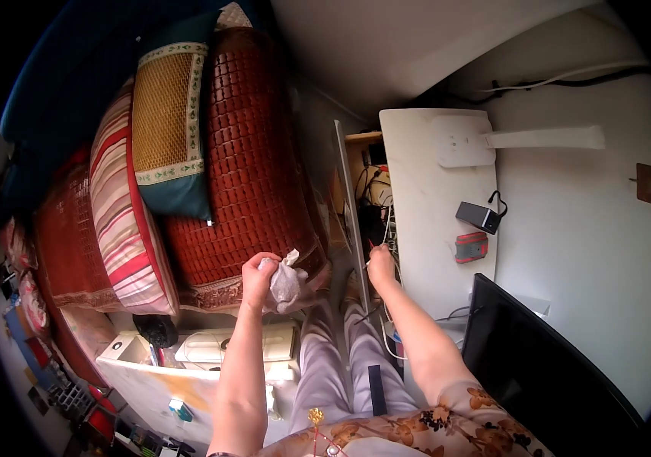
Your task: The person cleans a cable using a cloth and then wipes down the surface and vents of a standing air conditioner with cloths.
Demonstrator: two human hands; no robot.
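In a room seen from above, a white desktop (434,198) lies beside a bed laid with a reddish-brown tiled mat (253,167). A green-edged pillow with a woven tan panel (169,114) and a pink-and-cream striped cushion (124,206) lie on the bed. On the desktop: a white lamp-like fixture with a square base (464,142), a dark grey rectangular device (477,217) with a black cord, and, just beside it, a red-and-grey block (471,247). A black flat monitor (542,365) stands nearer the person.

Open drawer, white-fronted with a wooden interior (351,206), holds tangled black and white cables (376,183) and dark items too shadowed to name. Right hand (379,268) is at the drawer, fingers curled; whether it grips anything, cannot tell. Left hand (260,277) is closed on the gathered top of a translucent whitish plastic bag (286,286), held between bed and drawer; contents unclear.
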